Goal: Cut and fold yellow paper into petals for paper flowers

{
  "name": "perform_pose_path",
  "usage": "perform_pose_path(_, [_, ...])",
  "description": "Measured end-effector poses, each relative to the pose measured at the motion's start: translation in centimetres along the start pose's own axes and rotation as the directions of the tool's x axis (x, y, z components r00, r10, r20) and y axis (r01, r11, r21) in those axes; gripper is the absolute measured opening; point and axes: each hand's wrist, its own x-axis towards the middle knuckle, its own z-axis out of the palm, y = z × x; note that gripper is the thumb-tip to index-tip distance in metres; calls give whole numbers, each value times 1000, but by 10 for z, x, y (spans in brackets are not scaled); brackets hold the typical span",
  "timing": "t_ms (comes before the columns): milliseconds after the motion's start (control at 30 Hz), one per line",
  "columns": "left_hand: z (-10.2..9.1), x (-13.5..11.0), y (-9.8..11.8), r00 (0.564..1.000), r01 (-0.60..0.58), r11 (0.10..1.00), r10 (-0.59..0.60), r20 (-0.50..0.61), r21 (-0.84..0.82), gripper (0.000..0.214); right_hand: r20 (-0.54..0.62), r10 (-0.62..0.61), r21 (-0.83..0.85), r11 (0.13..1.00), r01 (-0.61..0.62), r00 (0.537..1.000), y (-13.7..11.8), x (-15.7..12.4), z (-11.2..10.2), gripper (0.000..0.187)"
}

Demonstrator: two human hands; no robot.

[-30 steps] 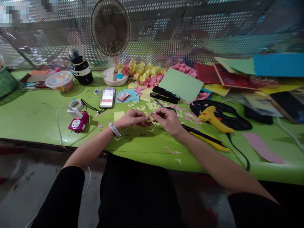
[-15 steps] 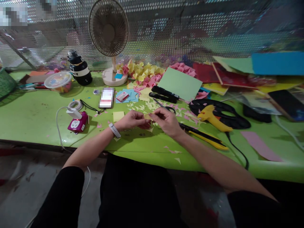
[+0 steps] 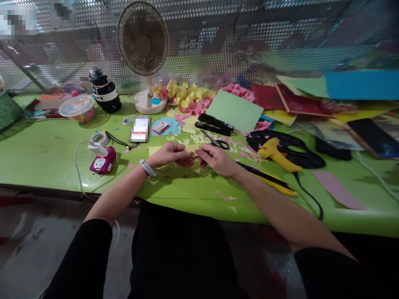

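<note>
Between my two hands is a small piece of yellow paper, held just above the green table. My left hand, with a white band on its wrist, pinches the paper's left side. The right side is pinched by my right hand; fingers partly hide the paper. Behind the left hand lies a yellow paper square. A pair of scissors with dark handles rests just beyond my right hand. Pale and pink paper scraps are scattered around both hands.
A black stapler and green paper lie behind the scraps. To the right are a yellow glue gun and a yellow-black cutter. Leftward stand a purple power adapter, a fan and a black bottle.
The yellow paper now shows wider and flatter between my fingers. My left hand has shifted slightly left and the right hand slightly closer in. The view has moved a little.
</note>
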Motion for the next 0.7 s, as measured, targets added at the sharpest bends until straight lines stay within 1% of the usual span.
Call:
perform_pose_path(67, [1, 1, -1, 998, -45, 999, 45, -53, 18, 45, -49, -28, -58, 998, 25, 998, -1, 1, 0, 47])
perform_pose_path(133, [3, 3, -4, 988, -104, 995, 104, -116, -1, 46, -78, -46, -77, 996, 40, 996, -2, 1, 2, 48])
perform_pose_path(233, [6, 5, -6, 970, -160, 986, 146, -193, -55, 49, -107, -22, -24, 1000, 19, 994, -1, 4, 6, 47])
perform_pose_path(333, [7, 6, -7, 968, -162, 985, 147, -205, -55, 47, -179, -4, 26, 1000, 9, 984, 0, 6, 8, 44])
perform_pose_path(367, [6, 6, -7, 968, -162, 986, 150, -203, -44, 45, -185, 1, 23, 1000, 4, 983, -1, 7, 7, 43])
perform_pose_path(433, [4, 7, -9, 965, -165, 986, 155, -212, -32, 42, -155, 34, -24, 999, -38, 987, -3, 8, -3, 41])
perform_pose_path(467, [3, 7, -9, 962, -167, 985, 154, -225, -38, 41, -136, 60, -77, 995, -71, 989, -5, 9, -11, 38])
perform_pose_path(500, [2, 8, -10, 960, -168, 984, 152, -237, -50, 40, -141, 91, -150, 982, -112, 986, -7, 11, -22, 35])
perform_pose_path(533, [0, 8, -11, 957, -174, 983, 153, -248, -66, 40, -182, 112, -250, 956, -156, 977, -9, 13, -34, 29])
perform_pose_path(567, [-1, 8, -11, 955, -182, 980, 157, -253, -80, 40, -257, 112, -373, 905, -205, 960, -9, 15, -46, 24])
perform_pose_path(600, [-2, 9, -11, 953, -192, 977, 163, -256, -90, 39, -309, 135, -505, 816, -283, 942, -8, 18, -59, 21])
perform_pose_path(667, [-3, 9, -11, 950, -206, 973, 173, -261, -101, 39, -315, 255, -687, 603, -405, 914, -1, 24, -78, 20])
perform_pose_path(700, [-3, 9, -11, 949, -206, 973, 172, -263, -107, 39, -304, 291, -741, 526, -417, 907, 4, 27, -85, 20])
